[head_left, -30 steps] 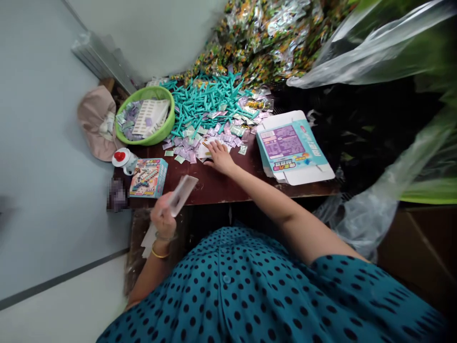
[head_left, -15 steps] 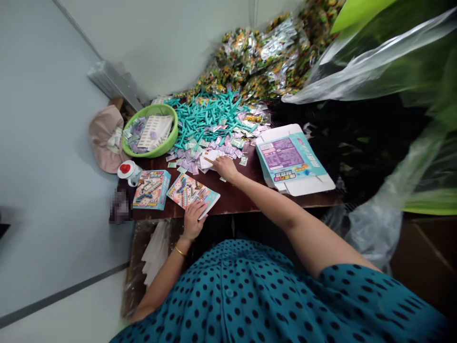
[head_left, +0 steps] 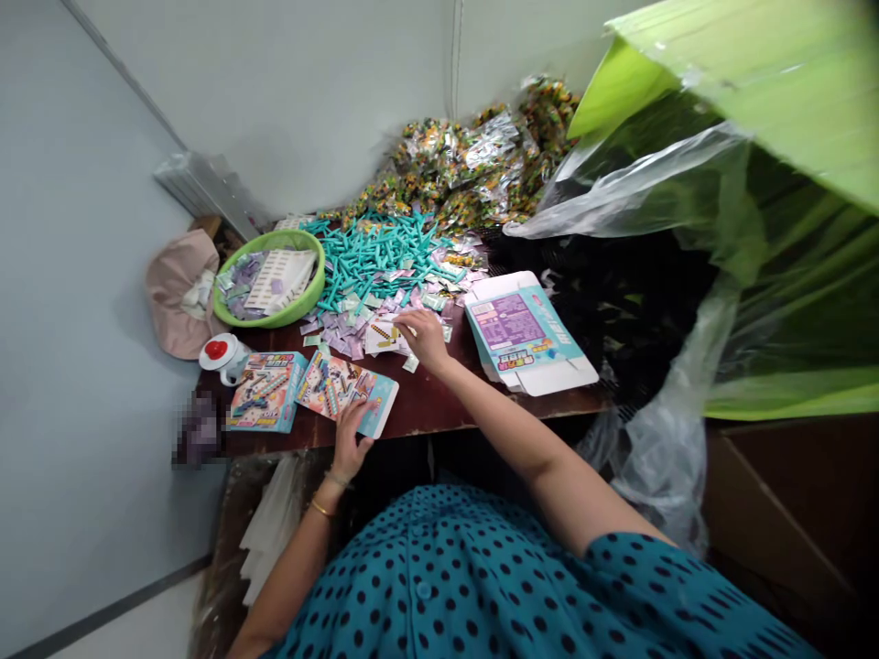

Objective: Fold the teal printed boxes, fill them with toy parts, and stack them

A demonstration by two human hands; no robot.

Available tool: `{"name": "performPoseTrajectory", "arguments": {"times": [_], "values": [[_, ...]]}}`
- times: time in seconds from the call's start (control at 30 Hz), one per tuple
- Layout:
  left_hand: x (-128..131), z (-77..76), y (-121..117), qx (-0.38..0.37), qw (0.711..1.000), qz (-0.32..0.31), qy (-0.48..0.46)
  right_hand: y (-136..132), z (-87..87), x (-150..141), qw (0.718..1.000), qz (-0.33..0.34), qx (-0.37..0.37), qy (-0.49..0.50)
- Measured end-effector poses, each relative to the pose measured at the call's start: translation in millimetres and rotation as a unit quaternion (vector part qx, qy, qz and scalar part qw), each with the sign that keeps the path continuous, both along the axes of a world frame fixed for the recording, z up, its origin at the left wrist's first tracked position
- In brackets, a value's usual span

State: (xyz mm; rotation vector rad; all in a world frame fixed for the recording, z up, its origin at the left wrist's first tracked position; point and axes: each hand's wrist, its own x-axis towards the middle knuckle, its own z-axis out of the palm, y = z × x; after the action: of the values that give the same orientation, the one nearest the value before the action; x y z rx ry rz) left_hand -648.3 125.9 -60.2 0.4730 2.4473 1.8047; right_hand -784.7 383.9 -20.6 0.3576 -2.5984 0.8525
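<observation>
A flattened carton point(head_left: 322, 378) with a colourful printed front lies slanted on the dark red table, close to its front edge. My left hand point(head_left: 352, 437) has its fingers over the carton's near end and its thumb by the edge. With bent fingers, my right hand point(head_left: 424, 337) pinches the edge of a small white printed card point(head_left: 382, 337) showing a pickaxe-like picture. Around this card lie small purple and green packets point(head_left: 347, 334). Left of the flattened carton sits a filled-out box point(head_left: 266, 392) with a matching print.
Teal plastic sticks point(head_left: 374, 261) are heaped behind the packets. A green basin point(head_left: 317, 291) holds sheets and packets, near a lidded mug point(head_left: 230, 364) and a pink cap point(head_left: 179, 307). Flat blue cartons point(head_left: 532, 334) lie right. Shiny bags point(head_left: 467, 165) are piled behind; clear plastic point(head_left: 677, 458) hangs at right.
My left hand has brought the flattened carton from the table's front edge onto the tabletop. My right hand has gone from lying spread over the card to pinching its edge. The view has shifted.
</observation>
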Motion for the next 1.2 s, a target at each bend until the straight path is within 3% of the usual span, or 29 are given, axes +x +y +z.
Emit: {"name": "performPoseTrajectory", "arguments": {"times": [0.07, 0.13, 0.2, 0.27, 0.33, 0.4, 0.47, 0.57, 0.63, 0.7, 0.73, 0.8, 0.9, 0.97, 1.03, 1.13, 1.2], "values": [[-2.2, 15.1, -1.0, 0.177, 0.977, 0.013, -0.115, -11.3, 2.8, 29.4, 0.993, 0.070, -0.067, 0.072], [-5.7, 28.1, 0.5, 0.327, 0.911, 0.021, -0.249, -27.0, -2.6, 68.3, 0.969, 0.209, -0.059, 0.119], [-9.1, 35.2, 6.0, 0.390, 0.847, 0.041, -0.358, -40.8, -11.7, 107.6, 0.941, 0.311, -0.013, 0.132], [-11.3, 35.5, 15.9, 0.386, 0.818, 0.070, -0.420, -45.7, -17.3, 137.5, 0.936, 0.329, 0.012, 0.124], [-11.8, 31.9, 28.6, 0.370, 0.812, 0.086, -0.443, -35.3, -13.9, 150.9, 0.949, 0.299, 0.010, 0.104], [-10.6, 28.5, 40.7, 0.353, 0.819, 0.097, -0.442, -4.7, -2.0, 145.7, 0.962, 0.257, 0.001, 0.091], [-8.0, 28.1, 49.4, 0.322, 0.830, 0.101, -0.444, 48.7, 12.8, 125.0, 0.981, 0.172, -0.016, 0.090], [-3.5, 32.3, 54.4, 0.260, 0.844, 0.067, -0.464, 160.6, 24.9, 82.2, 0.995, -0.060, -0.039, 0.066], [-1.3, 35.4, 54.3, 0.229, 0.849, 0.044, -0.474, 235.4, 19.4, 58.9, 0.968, -0.251, -0.027, 0.008], [-0.2, 36.7, 53.4, 0.214, 0.850, 0.047, -0.480, 291.4, 4.4, 45.8, 0.899, -0.426, 0.004, -0.103], [-0.1, 36.8, 52.9, 0.212, 0.849, 0.054, -0.481, 309.9, -4.7, 42.9, 0.871, -0.465, 0.013, -0.157], [-0.2, 36.7, 52.4, 0.215, 0.846, 0.064, -0.484, 330.1, -21.4, 42.2, 0.848, -0.490, 0.009, -0.203], [-0.2, 39.1, 53.1, 0.241, 0.846, 0.025, -0.474, 340.3, -30.2, 48.3, 0.858, -0.495, -0.105, -0.092], [-1.1, 41.6, 54.5, 0.251, 0.852, -0.020, -0.458, 349.2, -21.7, 55.8, 0.829, -0.506, -0.234, 0.035], [-4.1, 41.8, 56.7, 0.256, 0.858, -0.015, -0.444, 361.7, -5.2, 65.3, 0.793, -0.504, -0.322, 0.113], [-13.7, 36.3, 63.9, 0.291, 0.848, 0.085, -0.434, 365.7, 21.4, 80.0, 0.799, -0.415, -0.428, 0.081], [-21.7, 31.7, 72.5, 0.322, 0.832, 0.137, -0.430, 340.6, 33.4, 87.7, 0.809, -0.313, -0.497, 0.009]]}}
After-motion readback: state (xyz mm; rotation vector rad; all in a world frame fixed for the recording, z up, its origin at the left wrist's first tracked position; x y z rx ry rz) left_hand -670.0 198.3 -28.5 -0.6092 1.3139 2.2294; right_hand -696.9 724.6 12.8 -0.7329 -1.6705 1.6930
